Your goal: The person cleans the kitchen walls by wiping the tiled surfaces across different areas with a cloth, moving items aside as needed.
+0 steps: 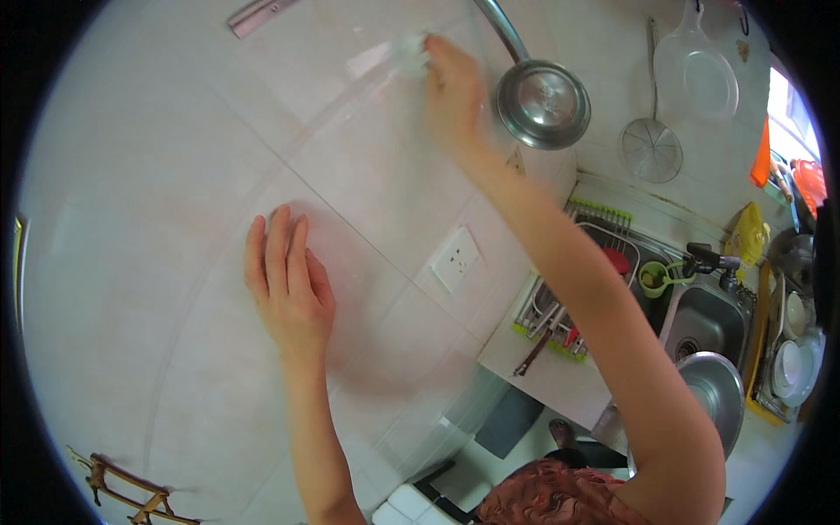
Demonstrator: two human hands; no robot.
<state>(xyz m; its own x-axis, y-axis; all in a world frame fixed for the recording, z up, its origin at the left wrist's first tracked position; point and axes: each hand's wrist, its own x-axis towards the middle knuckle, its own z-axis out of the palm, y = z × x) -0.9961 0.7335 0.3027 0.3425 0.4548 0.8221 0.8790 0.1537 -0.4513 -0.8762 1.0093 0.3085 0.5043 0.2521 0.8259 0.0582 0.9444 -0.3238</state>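
Note:
White tiles cover the wall before me. My left hand rests its fingers on them at centre left, with nothing in it. Higher up, my right hand is closed on a pale cloth held against the tiles; both are blurred. Just right of that hand hangs a small steel pan, bottom outwards. A white wall socket sits below my right forearm.
To the right are a steel sink, a dish rack with utensils, a metal basin and stacked dishes. A wire skimmer and a white cutting board hang above. A wooden rack is at lower left.

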